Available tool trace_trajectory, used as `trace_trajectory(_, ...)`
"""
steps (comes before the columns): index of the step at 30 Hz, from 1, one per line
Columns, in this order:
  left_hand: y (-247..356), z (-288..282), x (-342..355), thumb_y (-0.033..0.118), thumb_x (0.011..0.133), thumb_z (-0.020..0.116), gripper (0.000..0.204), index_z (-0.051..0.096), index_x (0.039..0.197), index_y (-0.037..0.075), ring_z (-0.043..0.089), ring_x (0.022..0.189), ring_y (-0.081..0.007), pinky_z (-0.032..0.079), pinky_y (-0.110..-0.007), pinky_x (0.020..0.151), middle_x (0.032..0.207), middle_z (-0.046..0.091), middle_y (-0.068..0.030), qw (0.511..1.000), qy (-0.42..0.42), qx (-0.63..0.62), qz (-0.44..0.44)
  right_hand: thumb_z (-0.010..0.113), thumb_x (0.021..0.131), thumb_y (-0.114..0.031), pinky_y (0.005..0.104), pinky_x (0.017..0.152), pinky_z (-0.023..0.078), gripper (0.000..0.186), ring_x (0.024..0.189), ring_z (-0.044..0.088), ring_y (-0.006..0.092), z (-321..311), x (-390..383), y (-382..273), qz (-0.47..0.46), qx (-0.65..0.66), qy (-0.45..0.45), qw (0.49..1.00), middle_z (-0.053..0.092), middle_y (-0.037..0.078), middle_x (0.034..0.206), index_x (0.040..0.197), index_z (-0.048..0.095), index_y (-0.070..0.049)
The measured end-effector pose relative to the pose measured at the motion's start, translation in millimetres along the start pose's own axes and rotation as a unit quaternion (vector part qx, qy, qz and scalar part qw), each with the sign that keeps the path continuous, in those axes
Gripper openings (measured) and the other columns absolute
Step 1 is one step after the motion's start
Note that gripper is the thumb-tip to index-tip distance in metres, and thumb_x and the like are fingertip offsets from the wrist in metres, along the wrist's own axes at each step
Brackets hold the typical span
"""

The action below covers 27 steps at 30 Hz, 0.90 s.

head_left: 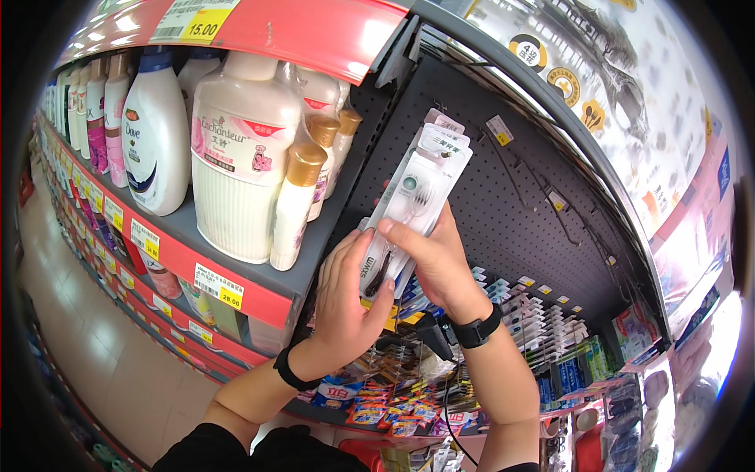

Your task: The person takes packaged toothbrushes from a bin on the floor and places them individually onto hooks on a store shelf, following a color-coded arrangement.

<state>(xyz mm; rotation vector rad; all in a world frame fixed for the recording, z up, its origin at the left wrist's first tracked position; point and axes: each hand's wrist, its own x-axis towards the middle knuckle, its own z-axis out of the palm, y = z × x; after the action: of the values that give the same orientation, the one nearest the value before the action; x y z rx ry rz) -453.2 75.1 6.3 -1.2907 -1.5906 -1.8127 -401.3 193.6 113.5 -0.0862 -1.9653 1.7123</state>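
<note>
A small stack of toothbrush blister packs (436, 169) is held upright and slightly tilted in front of the dark pegboard. The front pack is white and clear, with bristles near its upper part and a dark handle lower down. My left hand (346, 295) grips the lower left side, its fingers along the edge and thumb near the handle end. My right hand (440, 259) wraps the right side, thumb laid across the front. The top of the packs lies close to a hook on the board; whether they hang on it I cannot tell.
Left of me a shelf with a red price rail (141, 228) carries a large pink-and-white bottle (244, 165), a white pump bottle (157, 134) and gold-capped bottles (303, 169). Metal hooks (558, 200) jut from the pegboard (487, 212). Below hang several rows of packaged goods (543, 330).
</note>
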Motion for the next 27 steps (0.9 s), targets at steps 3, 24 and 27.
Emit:
trace_trajectory(3, -1.5, 1.0, -0.2, 0.007, 0.091, 0.066, 0.064, 0.039, 0.147, -0.008, 0.046, 0.135, -0.0439, 0.034, -0.05, 0.114, 0.14, 0.05, -0.0272, 1.0, 0.0, 0.005, 0.003, 0.081, 0.082, -0.011, 0.0388, 0.104, 0.048, 0.086, 0.123, 0.057, 0.0239, -3.5, -6.6, 12.0, -0.043, -0.04, 0.01, 0.998, 0.053, 0.016, 0.139, 0.151, 0.03, 0.0)
trace_trajectory(24, -6.5, 9.8, -20.2, -0.007, 0.089, 0.066, 0.062, 0.037, 0.144, -0.009, 0.054, 0.119, -0.0382, 0.043, -0.044, 0.104, 0.135, 0.049, -0.0268, 0.99, 0.084, -0.103, 0.052, 0.074, 0.087, -0.001, 0.027, 0.07, 0.048, 0.026, 0.079, 0.061, 0.0134, 1.6, -63.9, 17.7, -0.262, -0.244, 0.133, 0.924, 0.066, 0.006, 0.092, 0.112, 0.065, -0.001)
trace_trajectory(27, -5.7, 9.3, -37.2, -0.006, 0.086, 0.068, 0.061, 0.04, 0.141, -0.008, 0.057, 0.109, -0.0342, 0.046, -0.04, 0.096, 0.127, 0.053, -0.0241, 0.987, 0.084, -0.115, 0.069, 0.074, 0.085, 0.003, 0.0294, 0.065, 0.05, 0.021, 0.075, 0.064, 0.0196, -1.8, -85.5, 20.5, -0.314, -0.314, 0.101, 0.89, 0.066, 0.011, 0.09, 0.103, 0.064, -0.001)
